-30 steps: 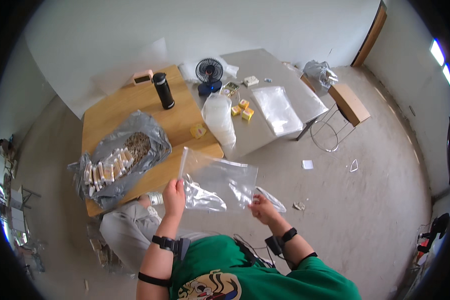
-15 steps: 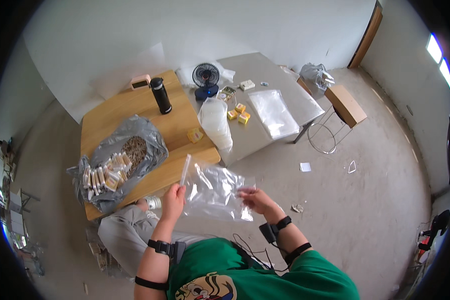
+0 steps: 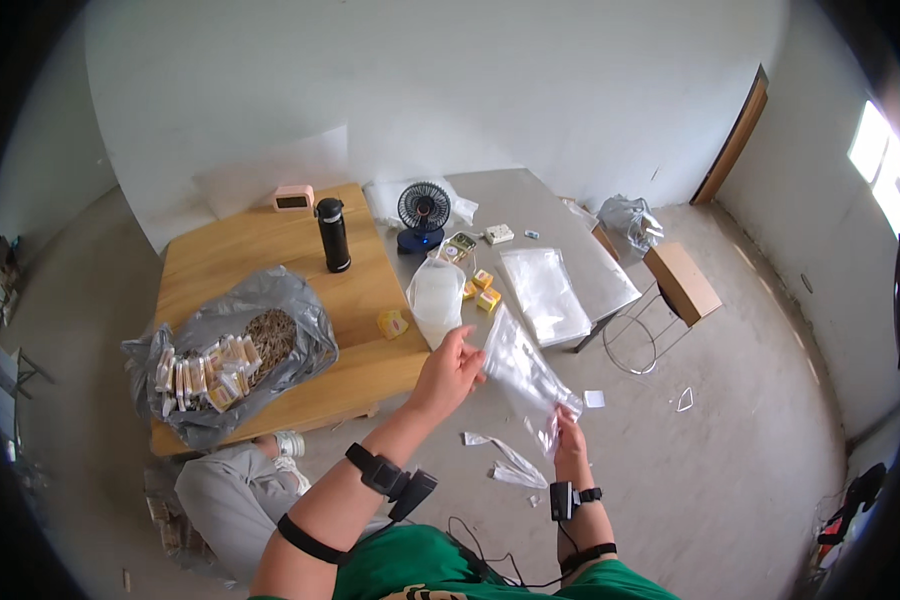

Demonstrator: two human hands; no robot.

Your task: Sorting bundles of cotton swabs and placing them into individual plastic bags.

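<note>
A clear plastic bag (image 3: 526, 378) hangs in front of me, off the table's near edge, slanting down to the right. My right hand (image 3: 570, 436) is closed on its lower right edge, with the thumb and fingers pinching the film. At the bag's left edge is my left hand (image 3: 452, 370), its fingers curved and apart; whether the fingertips touch the film is hard to see. Just beyond the left hand lies a stack of clear plastic containers or sleeves (image 3: 436, 300). A flat pile of clear bags (image 3: 545, 295) rests on the grey table.
On the wooden table (image 3: 370, 370) are a grey plastic sack (image 3: 305, 340) with small wrapped packs (image 3: 205, 375), a black bottle (image 3: 334, 238) and a yellow packet (image 3: 392, 323). A fan (image 3: 423, 210) and small yellow boxes (image 3: 487, 298) stand on the grey table. A cardboard box (image 3: 682, 285) tops a stool.
The bag has moved right and away from me, turning from spread wide to a narrower slant. My left hand has reached forward and right, its fingers loosened; my right hand has shifted right and lower.
</note>
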